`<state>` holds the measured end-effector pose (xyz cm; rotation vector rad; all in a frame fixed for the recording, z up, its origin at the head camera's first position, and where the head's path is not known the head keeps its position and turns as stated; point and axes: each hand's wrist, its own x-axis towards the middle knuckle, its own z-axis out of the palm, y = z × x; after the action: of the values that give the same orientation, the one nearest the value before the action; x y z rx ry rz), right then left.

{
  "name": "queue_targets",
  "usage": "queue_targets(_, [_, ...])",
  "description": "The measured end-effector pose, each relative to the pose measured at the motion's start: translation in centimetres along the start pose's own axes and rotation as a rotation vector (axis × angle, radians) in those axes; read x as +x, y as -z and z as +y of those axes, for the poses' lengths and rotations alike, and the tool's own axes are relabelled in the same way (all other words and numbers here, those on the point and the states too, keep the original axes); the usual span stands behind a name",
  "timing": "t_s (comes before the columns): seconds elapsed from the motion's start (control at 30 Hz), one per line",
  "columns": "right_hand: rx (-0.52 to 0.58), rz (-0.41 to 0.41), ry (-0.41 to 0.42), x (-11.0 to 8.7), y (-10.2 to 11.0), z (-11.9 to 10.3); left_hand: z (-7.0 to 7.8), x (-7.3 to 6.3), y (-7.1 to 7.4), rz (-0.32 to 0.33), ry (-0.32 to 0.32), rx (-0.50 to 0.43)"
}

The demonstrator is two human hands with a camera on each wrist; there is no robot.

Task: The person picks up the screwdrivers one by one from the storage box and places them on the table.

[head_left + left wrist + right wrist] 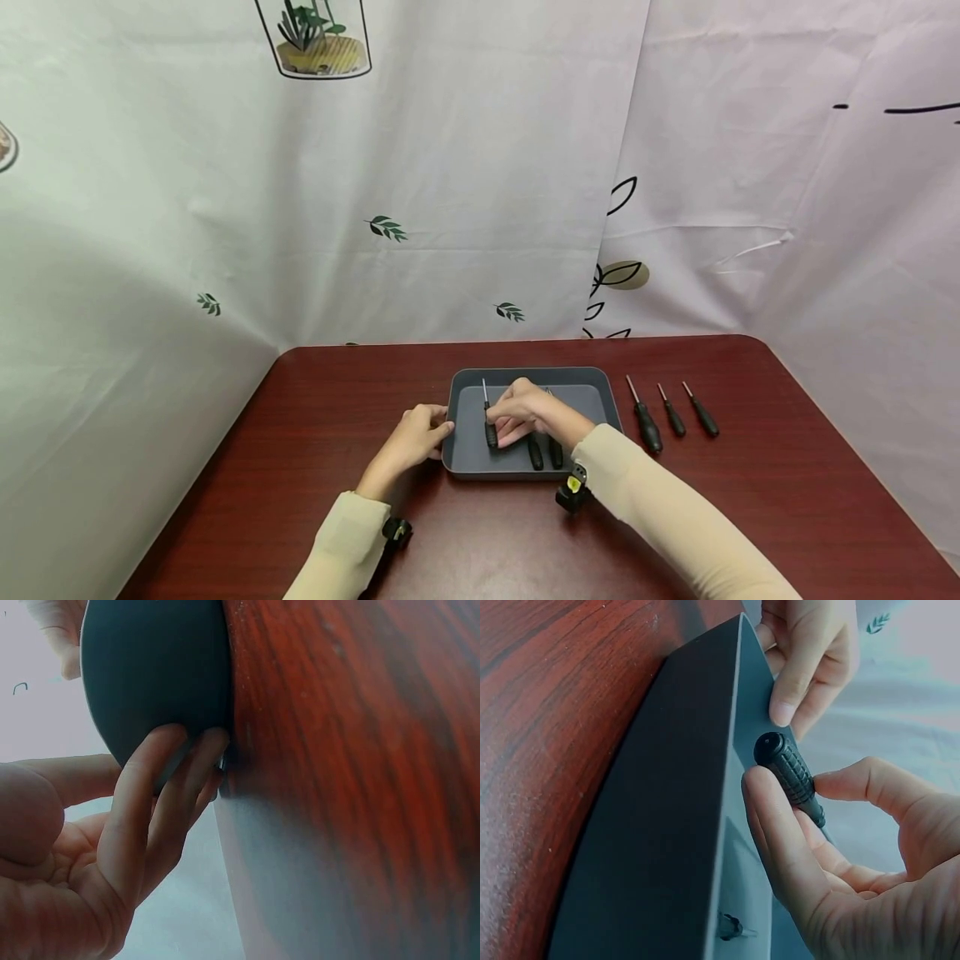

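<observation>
A dark grey rectangular tray (pixel 467 423) lies on the table. My left hand (pixel 415 435) holds its left side, with fingertips (pixel 169 735) against the outer wall and the thumb (pixel 784 711) over the rim. Inside the tray's left part, my right hand (pixel 525 410) pinches a black-handled screwdriver (pixel 789 771) between thumb and fingers. In the head view this screwdriver's thin shaft points toward the far wall of the tray. Two more black-handled screwdrivers, one (pixel 536 452) beside the other (pixel 556 452), lie in the tray under my right wrist, their shafts partly hidden.
To the right of the tray, three screwdrivers lie on the red-brown table (pixel 772 483): a larger one (pixel 647 427), a small one (pixel 674 419) and another slim one (pixel 705 417). A white printed cloth (pixel 465 183) hangs behind the table and along its sides.
</observation>
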<state>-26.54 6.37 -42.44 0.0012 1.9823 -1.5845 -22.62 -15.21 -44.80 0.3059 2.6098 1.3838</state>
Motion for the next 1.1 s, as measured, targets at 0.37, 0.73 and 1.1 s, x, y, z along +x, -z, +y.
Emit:
queue_targets(0.37, [0.008,-0.002,0.006,-0.3,0.8,-0.1,0.1,0.0,0.0,0.001,-0.002,0.004])
queue_targets(0.73, [0.011,-0.003,0.01,-0.9,1.8,-0.4,0.3,0.1,0.0,0.001,0.007,-0.002])
queue_targets(1.1, [0.03,-0.032,0.024,-1.5,2.9,0.0,0.2,-0.1,0.1,-0.001,0.005,-0.011])
